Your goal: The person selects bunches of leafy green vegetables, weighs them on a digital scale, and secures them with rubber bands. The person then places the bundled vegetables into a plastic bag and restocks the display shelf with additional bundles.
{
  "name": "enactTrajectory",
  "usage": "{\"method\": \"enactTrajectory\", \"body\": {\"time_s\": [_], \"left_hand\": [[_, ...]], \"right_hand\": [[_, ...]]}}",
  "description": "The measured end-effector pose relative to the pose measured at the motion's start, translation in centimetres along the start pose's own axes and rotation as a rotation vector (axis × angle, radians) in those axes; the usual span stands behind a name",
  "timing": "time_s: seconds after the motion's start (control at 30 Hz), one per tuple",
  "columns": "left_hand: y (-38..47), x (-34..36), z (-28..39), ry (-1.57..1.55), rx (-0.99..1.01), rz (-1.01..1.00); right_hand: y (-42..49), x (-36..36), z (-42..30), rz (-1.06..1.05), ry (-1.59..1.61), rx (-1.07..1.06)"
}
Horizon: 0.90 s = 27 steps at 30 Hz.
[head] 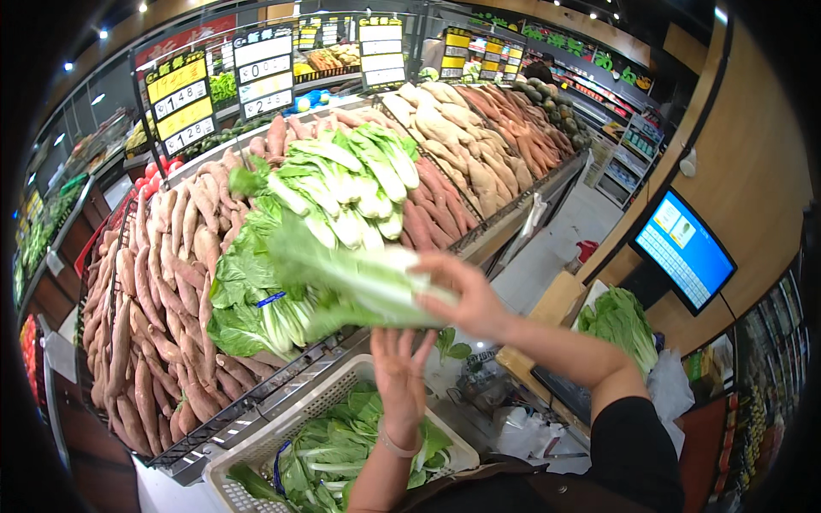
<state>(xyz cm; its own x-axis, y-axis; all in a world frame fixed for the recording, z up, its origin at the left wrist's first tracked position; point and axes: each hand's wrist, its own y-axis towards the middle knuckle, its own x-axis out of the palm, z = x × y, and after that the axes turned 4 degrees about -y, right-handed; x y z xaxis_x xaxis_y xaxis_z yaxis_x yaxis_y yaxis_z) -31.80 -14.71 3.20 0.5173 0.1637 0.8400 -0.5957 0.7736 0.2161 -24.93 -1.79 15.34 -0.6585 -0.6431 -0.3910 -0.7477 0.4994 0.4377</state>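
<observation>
My right hand (465, 295) grips a bunch of leafy greens with pale stalks (365, 285) by its stem end, blurred by motion. The bunch hovers over the front of a heaped vegetable display, leaves pointing left. Just below it my left hand (401, 372) is raised with fingers spread, holding nothing; its fingertips come close to the bunch, and contact is unclear. Behind lie stacked greens, pale stalks showing (365, 179). Another bunch (282, 327) with a blue band (270, 299) rests at the display's front edge. More greens (340, 442) fill a perforated plastic crate (333, 390) under my left forearm.
Sweet potatoes (173, 282) cover the display's left; reddish (436, 205) and pale (474, 141) tubers lie to the right. A dark rail (211, 423) edges the display. Right of me are a lit screen (683, 250), a lettuce-like head (619, 327) and plastic bags (523, 429).
</observation>
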Motion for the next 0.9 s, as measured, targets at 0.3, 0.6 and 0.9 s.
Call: {"method": "enactTrajectory", "body": {"time_s": [0.3, 0.6, 0.9], "left_hand": [[-9.0, 1.1, -7.7, -0.439, -0.607, 0.364], [-12.7, 2.6, -7.4, -0.378, -0.684, 0.330], [-17.5, -0.5, -7.3, -0.218, -0.904, 0.306]], "right_hand": [[-16.8, -4.0, 2.6, 0.308, 0.172, 0.362], [-22.5, -5.6, -2.6, 0.179, -0.567, -0.086], [-27.0, -2.3, -2.4, 0.106, -0.329, 0.226]]}}
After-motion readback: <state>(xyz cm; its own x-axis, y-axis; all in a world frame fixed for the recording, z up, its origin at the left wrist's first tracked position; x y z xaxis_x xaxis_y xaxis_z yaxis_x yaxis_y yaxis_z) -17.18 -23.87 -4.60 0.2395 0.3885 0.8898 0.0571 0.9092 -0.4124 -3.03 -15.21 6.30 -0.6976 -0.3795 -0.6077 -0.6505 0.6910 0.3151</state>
